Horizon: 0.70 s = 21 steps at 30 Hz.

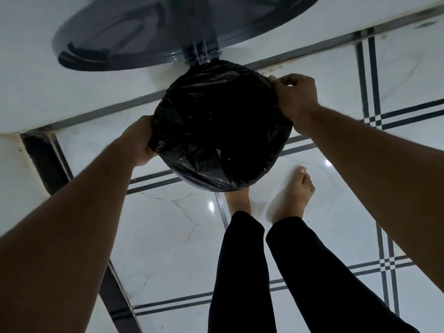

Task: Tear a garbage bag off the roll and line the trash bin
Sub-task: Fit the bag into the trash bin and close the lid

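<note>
A black garbage bag lies inside a round trash bin and is folded over its rim, so the bin body is almost fully hidden. The bin's grey lid stands open behind it on a hinge. My left hand grips the bag's folded edge at the bin's left side. My right hand pinches the bag's edge at the upper right of the rim. No roll of bags is in view.
The bin stands on a white tiled floor with dark stripe lines, against a white wall. My bare feet and black trouser legs are just in front of the bin.
</note>
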Motion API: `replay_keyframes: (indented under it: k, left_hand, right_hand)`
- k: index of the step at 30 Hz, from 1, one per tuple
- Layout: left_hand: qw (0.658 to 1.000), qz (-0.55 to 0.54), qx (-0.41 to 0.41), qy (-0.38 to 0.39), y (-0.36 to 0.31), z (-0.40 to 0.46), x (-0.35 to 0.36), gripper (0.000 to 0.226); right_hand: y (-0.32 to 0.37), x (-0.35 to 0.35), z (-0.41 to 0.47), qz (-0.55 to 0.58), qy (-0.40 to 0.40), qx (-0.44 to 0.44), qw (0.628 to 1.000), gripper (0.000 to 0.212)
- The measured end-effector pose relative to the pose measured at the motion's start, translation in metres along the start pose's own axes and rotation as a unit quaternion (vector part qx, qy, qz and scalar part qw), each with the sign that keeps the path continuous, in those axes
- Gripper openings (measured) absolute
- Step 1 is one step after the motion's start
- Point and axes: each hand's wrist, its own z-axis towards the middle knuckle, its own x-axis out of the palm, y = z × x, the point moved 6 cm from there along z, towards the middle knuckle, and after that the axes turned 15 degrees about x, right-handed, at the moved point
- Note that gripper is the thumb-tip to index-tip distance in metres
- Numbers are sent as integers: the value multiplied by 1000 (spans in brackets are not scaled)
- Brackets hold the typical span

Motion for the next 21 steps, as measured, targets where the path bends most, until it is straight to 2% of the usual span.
replay_keyframes:
  k: [6, 12, 16, 21]
  left_hand:
    - [998, -24, -54, 8, 40, -9, -10, 25]
    - [982, -168, -82, -10, 80, -46, -9, 30]
    - [951, -285, -111, -42, 111, -69, 0, 11]
    - [911, -390, -123, -54, 133, -92, 26, 24]
  right_hand:
    - [-15, -9, -4, -24, 69, 59, 996, 48]
    - [-41, -21, -19, 25, 105, 111, 988, 72]
    - [-67, -23, -37, 39, 106, 126, 986, 64]
    - [-98, -19, -56, 90, 107, 158, 977, 60]
